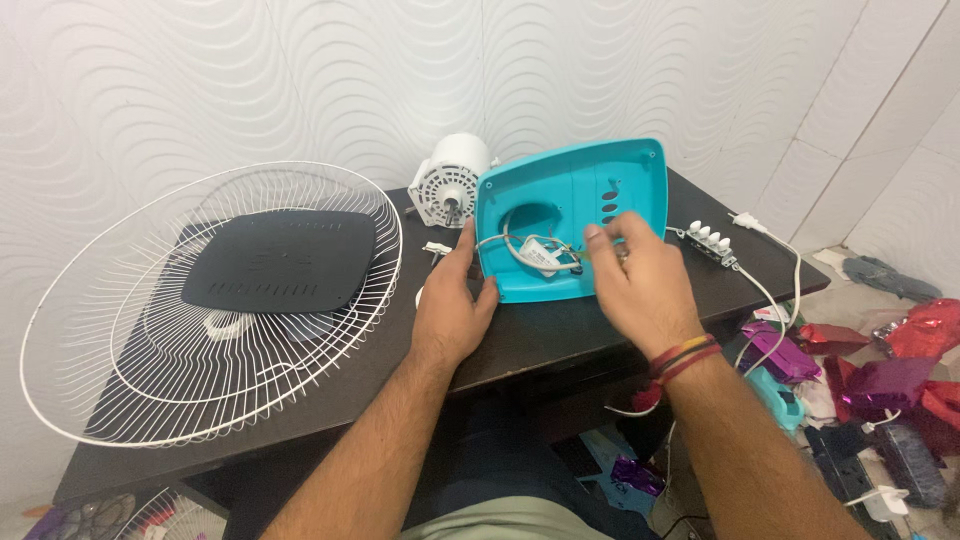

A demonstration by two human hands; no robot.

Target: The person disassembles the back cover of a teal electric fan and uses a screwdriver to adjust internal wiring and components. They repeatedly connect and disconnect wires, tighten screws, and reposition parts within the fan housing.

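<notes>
A turquoise plastic fan base cover (570, 190) stands tilted on edge on a dark table (520, 340), its hollow inside facing me. My left hand (452, 300) grips its lower left edge. My right hand (640, 275) reaches into the cover and pinches the white wires (530, 250) that loop through its round hole. A white fan motor (450, 180) sits just behind the cover's left side. A white push-button switch block (708, 242) lies to the right, joined by a white cord (780, 300).
A white wire fan guard (100, 330) lies on the left of the table with a black plate (280, 258) resting on it. A white plug (745, 220) lies at the right edge. Shiny purple and red wrappers (890, 385) clutter the floor to the right.
</notes>
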